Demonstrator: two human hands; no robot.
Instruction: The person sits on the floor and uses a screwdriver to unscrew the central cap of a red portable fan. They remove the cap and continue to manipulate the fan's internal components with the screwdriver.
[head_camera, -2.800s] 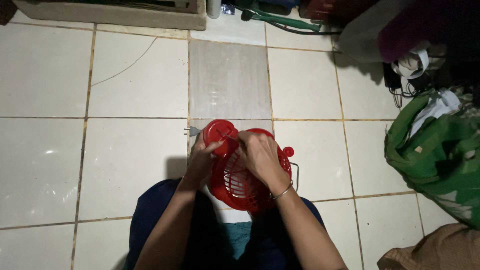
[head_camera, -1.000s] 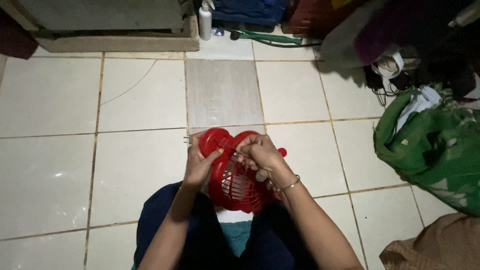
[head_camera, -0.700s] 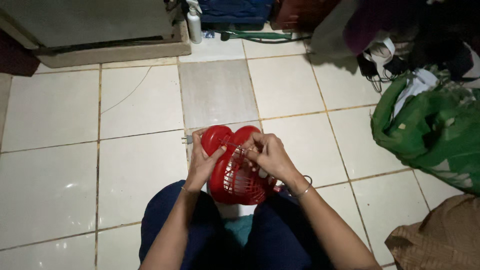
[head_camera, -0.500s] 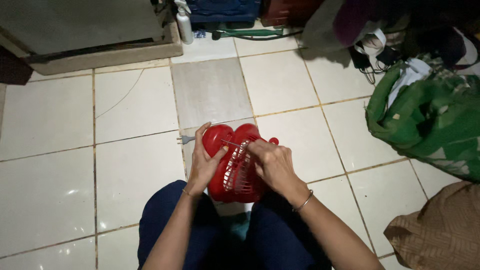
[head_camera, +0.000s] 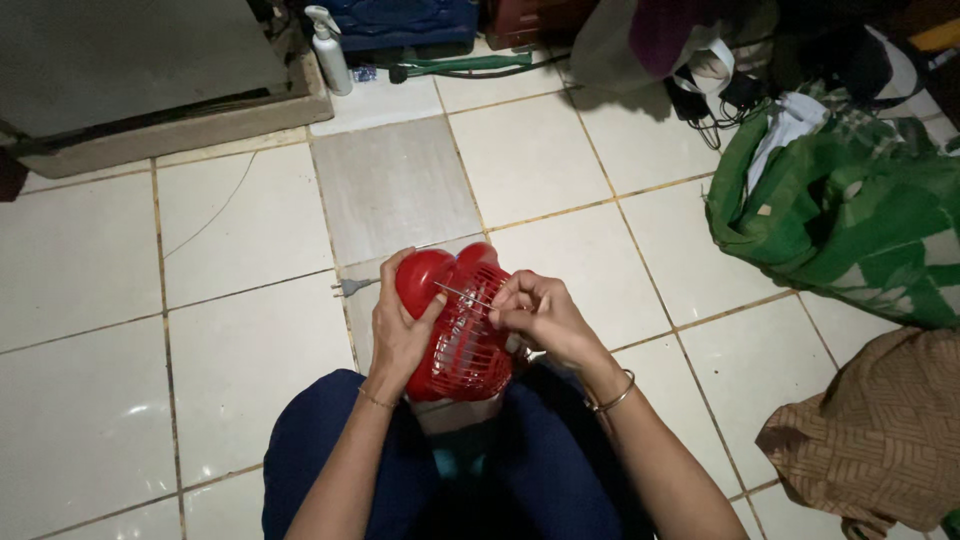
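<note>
The left hand (head_camera: 400, 335) wraps around the rounded back of a small red fan (head_camera: 455, 325), held over the person's lap above the tiled floor (head_camera: 230, 230). The right hand (head_camera: 540, 315) pinches a thin metal tool (head_camera: 462, 294) against the fan's grille. A plug (head_camera: 345, 288) lies just beside the fan; a green bag (head_camera: 850, 220) sits well apart.

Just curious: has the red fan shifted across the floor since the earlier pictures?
Cannot tell: the red fan sits over the same grey tile; the camera itself moved.
</note>
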